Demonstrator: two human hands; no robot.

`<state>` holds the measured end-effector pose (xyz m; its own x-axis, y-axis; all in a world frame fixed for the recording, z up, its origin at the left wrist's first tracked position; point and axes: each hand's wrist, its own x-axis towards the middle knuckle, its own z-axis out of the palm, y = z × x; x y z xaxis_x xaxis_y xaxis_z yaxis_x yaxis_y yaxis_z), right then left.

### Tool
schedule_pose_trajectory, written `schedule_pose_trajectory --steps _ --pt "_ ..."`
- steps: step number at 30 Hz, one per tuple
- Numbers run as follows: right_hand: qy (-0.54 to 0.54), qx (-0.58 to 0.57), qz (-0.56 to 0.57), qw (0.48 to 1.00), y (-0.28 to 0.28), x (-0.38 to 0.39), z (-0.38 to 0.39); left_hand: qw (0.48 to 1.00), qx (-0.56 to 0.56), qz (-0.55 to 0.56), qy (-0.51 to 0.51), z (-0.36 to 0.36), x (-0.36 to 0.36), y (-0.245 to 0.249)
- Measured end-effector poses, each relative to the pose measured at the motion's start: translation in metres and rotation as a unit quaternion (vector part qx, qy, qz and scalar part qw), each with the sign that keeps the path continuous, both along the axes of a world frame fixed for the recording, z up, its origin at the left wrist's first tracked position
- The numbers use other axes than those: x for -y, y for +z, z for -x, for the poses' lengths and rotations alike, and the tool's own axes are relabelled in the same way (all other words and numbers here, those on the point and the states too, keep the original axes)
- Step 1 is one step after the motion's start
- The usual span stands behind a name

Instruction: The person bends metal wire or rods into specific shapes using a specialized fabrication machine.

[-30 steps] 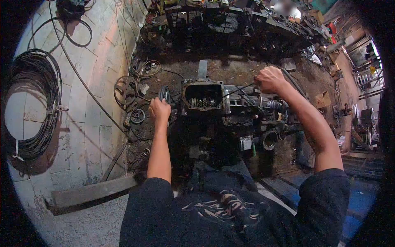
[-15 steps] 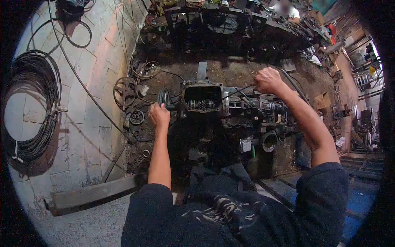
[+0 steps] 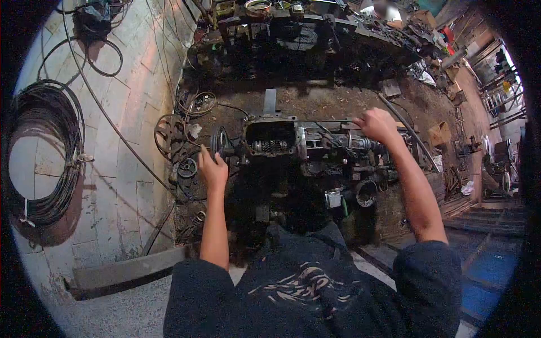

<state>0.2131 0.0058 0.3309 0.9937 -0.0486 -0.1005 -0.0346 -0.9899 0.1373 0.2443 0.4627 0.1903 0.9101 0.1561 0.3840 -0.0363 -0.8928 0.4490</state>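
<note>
My right hand [image 3: 378, 125] is closed round the end of a thin metal bar [image 3: 332, 120], which runs left toward the top edge of an open gearbox housing [image 3: 298, 141]. Inside the housing a row of gears [image 3: 271, 146] shows. My left hand [image 3: 213, 170] has its fingers apart and nothing in it, just below a dark pulley-like wheel [image 3: 216, 141] at the housing's left end. To the right of the housing stretches a long greasy mechanical assembly [image 3: 355, 141], partly under my right hand.
A coil of black cable [image 3: 70, 107] hangs on the pale block wall at left. Hoses and a spoked wheel [image 3: 187, 167] lie beside the wall. A cluttered workbench [image 3: 282, 22] stands at the back, with a person [image 3: 389, 14] beyond it. A metal beam [image 3: 129, 267] lies at lower left.
My left hand has come off the wheel and lower, its fingers spreading. My right hand has moved slightly down and right, and the bar lies flatter.
</note>
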Motion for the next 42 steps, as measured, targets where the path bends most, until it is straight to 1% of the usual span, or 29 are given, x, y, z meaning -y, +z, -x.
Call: schedule_pose_trajectory --steps 1,2,3,4,5,7,9,10,12,13,15,16,17,18,19,21,22,24,26,28,29,32,34,35,36,37,38,40,42 --pt "-0.041 0.037 -0.055 0.997 0.0 0.003 0.031 1.0 -0.003 0.002 -0.005 0.016 0.007 0.005" --pt "-0.082 0.069 -0.108 0.988 -0.001 0.008 0.068 0.995 -0.039 0.086 -0.029 0.038 0.016 0.004" --pt "-0.137 0.059 -0.187 0.971 -0.029 0.027 0.102 0.981 -0.081 0.168 -0.052 0.063 0.025 -0.001" --pt "-0.124 0.112 -0.275 0.947 -0.065 0.044 0.14 0.966 -0.138 0.191 -0.103 0.087 0.043 -0.014" --pt "-0.157 0.131 -0.359 0.911 -0.085 0.044 0.177 0.946 -0.193 0.213 -0.15 0.115 0.064 -0.033" --pt "-0.161 0.182 -0.43 0.87 -0.124 0.04 0.239 0.851 -0.353 0.322 -0.219 0.172 0.105 -0.115" --pt "-0.298 0.16 -0.49 0.803 -0.166 0.044 0.307 0.771 -0.517 0.31 -0.205 0.212 0.159 -0.125" --pt "-0.344 0.177 -0.518 0.763 -0.173 0.042 0.335 0.766 -0.524 0.31 -0.207 0.226 0.178 -0.141" --pt "-0.421 0.187 -0.487 0.742 -0.189 0.06 0.392 0.656 -0.659 0.343 -0.136 0.249 0.226 -0.179" --pt "-0.454 0.184 -0.467 0.736 -0.214 0.083 0.428 0.653 -0.662 0.343 -0.136 0.261 0.246 -0.183" --pt "-0.492 0.176 -0.429 0.737 -0.22 0.122 0.474 0.681 -0.62 0.39 -0.023 0.279 0.272 -0.187" --pt "-0.494 0.184 -0.429 0.734 -0.231 0.145 0.491 0.676 -0.612 0.409 0.027 0.286 0.285 -0.19" --pt "-0.539 0.186 -0.415 0.709 -0.249 0.172 0.507 0.669 -0.603 0.427 0.077 0.294 0.298 -0.195" --pt "-0.583 0.184 -0.401 0.682 -0.268 0.197 0.52 0.673 -0.637 0.372 0.046 0.298 0.306 -0.211" --pt "-0.585 0.183 -0.402 0.68 -0.286 0.222 0.524 0.673 -0.668 0.316 0.018 0.302 0.321 -0.217" --pt "-0.571 0.2 -0.347 0.717 -0.318 0.266 0.524 0.661 -0.668 0.34 0.047 0.318 0.356 -0.227" --pt "-0.584 0.133 -0.359 0.715 -0.32 0.288 0.517 0.651 -0.65 0.384 0.076 0.323 0.371 -0.23" --pt "-0.58 0.145 -0.359 0.717 -0.324 0.312 0.488 0.631 -0.627 0.438 0.128 0.325 0.392 -0.246" --pt "-0.596 0.168 -0.322 0.716 -0.339 0.333 0.458 0.633 -0.588 0.475 0.163 0.325 0.406 -0.259" --pt "-0.552 0.173 -0.392 0.716 -0.374 0.365 0.433 0.64 -0.508 0.541 0.2 0.32 0.421 -0.263" --pt "-0.549 0.171 -0.395 0.716 -0.373 0.38 0.413 0.642 -0.504 0.542 0.202 0.318 0.425 -0.263" --pt "-0.519 0.103 -0.43 0.731 -0.364 0.397 0.37 0.705 -0.497 0.47 0.186 0.32 0.42 -0.261" --pt "-0.5 0.093 -0.336 0.793 -0.374 0.409 0.367 0.729 -0.497 0.436 0.177 0.323 0.418 -0.264" --pt "-0.493 0.091 -0.341 0.795 -0.382 0.417 0.365 0.749 -0.502 0.402 0.159 0.324 0.42 -0.264" --pt "-0.552 0.026 -0.318 0.77 -0.397 0.426 0.363 0.742 -0.483 0.435 0.163 0.325 0.422 -0.257" --pt "-0.606 -0.04 -0.292 0.738 -0.376 0.42 0.349 0.744 -0.478 0.436 0.168 0.324 0.424 -0.254" --pt "-0.585 -0.014 -0.259 0.769 -0.354 0.412 0.339 0.747 -0.481 0.425 0.173 0.323 0.425 -0.251" --pt "-0.567 0.012 -0.276 0.776 -0.342 0.412 0.322 0.749 -0.485 0.412 0.184 0.325 0.425 -0.242" --pt "-0.528 0.035 -0.308 0.79 -0.334 0.416 0.321 0.776 -0.474 0.383 0.162 0.323 0.428 -0.23"
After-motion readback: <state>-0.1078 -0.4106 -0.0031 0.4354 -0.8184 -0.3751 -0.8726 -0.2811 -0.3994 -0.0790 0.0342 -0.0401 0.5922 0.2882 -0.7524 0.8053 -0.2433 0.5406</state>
